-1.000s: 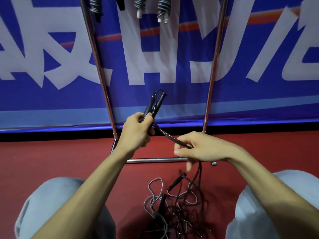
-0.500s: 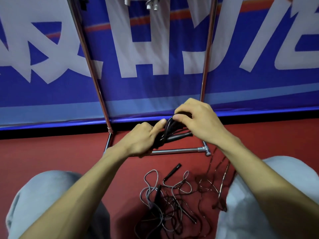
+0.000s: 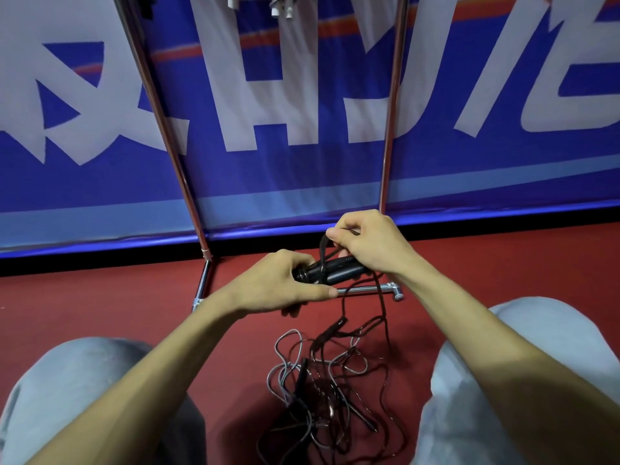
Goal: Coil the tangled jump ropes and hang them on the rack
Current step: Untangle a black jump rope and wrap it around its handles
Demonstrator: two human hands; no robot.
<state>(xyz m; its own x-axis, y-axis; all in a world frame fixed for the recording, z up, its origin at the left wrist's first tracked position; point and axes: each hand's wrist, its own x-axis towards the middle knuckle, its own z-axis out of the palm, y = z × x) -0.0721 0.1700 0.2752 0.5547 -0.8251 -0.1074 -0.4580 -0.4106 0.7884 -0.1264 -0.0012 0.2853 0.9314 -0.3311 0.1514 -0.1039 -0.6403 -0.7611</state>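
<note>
Black handles [image 3: 330, 273] of one jump rope now lie level between the hands. A second ago I had them standing upright in the left hand [image 3: 278, 286], with the right hand [image 3: 372, 245] held out to the side drawing cord taut. Since then the right hand has come in over the handles and now sits just above their far end, thumb and forefinger pinching a loop of cord [image 3: 322, 250] that crosses the pair. The left hand's fingers are curled round the near end, thumb stretched along beneath. I judge that the winding has only just begun: one turn is going on, and most of the rope is still loose. From under the right hand the dark cord drops past the rack's base bar [image 3: 365, 290] to the tangled pile [image 3: 332, 380] on the red floor [image 3: 100, 313], between the knees and well below both hands. Grey and dark strands are mixed there, and I cannot tell which belong to the rope I hold. The rack [image 3: 391, 129] stands just beyond the hands, with hung ropes [image 3: 280, 5] barely showing at the top edge.
</note>
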